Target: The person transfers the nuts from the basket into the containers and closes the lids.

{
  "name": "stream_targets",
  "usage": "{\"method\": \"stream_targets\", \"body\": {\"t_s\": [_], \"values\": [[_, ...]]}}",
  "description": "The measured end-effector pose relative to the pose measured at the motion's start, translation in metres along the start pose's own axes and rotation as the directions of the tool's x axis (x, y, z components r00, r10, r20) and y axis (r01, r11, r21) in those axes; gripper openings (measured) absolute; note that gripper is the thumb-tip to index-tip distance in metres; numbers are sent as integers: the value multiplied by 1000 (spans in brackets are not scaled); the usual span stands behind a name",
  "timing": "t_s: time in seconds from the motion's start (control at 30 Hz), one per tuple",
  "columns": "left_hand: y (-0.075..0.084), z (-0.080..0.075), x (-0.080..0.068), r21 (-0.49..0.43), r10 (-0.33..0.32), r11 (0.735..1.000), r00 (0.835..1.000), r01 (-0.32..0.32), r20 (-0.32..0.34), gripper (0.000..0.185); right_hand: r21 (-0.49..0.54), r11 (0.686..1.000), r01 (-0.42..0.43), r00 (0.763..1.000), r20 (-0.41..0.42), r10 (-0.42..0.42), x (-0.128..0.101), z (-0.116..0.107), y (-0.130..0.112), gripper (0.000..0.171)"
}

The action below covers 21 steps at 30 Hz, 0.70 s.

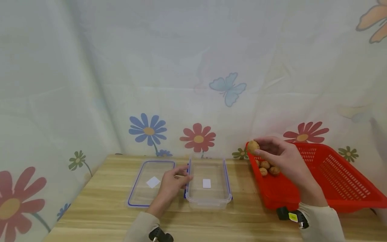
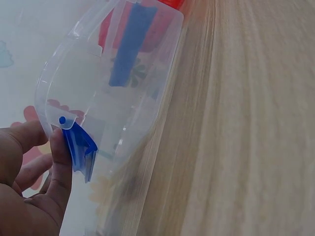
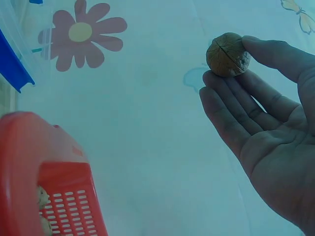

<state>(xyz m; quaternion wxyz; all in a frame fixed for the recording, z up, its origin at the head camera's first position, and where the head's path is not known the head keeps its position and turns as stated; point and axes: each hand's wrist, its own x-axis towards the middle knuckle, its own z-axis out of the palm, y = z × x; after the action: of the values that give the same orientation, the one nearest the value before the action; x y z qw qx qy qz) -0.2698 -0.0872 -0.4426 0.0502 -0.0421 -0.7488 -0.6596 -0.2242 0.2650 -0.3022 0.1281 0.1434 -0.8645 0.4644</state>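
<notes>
A walnut (image 1: 252, 147) is pinched between the thumb and fingertips of my right hand (image 1: 284, 159), raised over the left rim of the red basket (image 1: 276, 191). The right wrist view shows this walnut (image 3: 227, 55) up close, with its seam visible. My left hand (image 1: 170, 184) pinches the left rim of a clear plastic food container (image 1: 208, 201). In the left wrist view, its fingers (image 2: 60, 162) lie beside a blue latch (image 2: 81, 150) that hangs down from the container's rim. A white label sits inside the container's outline.
Left of the container, a clear lid (image 1: 137, 191) with a blue seal lies flat on the wooden table (image 1: 99, 201). Several walnuts (image 1: 274, 171) rest in the basket's left end. A flower-printed curtain (image 1: 181, 84) hangs behind the table.
</notes>
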Motion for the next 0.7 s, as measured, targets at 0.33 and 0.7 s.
{"method": "stream_targets", "body": {"t_s": [0.33,0.7], "values": [[-4,2,2,-8,13,1000,1000,-13,-5,44,-4,1000,-24,999,38,24,5,16,8,46],[-4,2,3,-13,3,1000,1000,-3,-3,43,22,997,80,992,98,-82,14,49,14,34]]}}
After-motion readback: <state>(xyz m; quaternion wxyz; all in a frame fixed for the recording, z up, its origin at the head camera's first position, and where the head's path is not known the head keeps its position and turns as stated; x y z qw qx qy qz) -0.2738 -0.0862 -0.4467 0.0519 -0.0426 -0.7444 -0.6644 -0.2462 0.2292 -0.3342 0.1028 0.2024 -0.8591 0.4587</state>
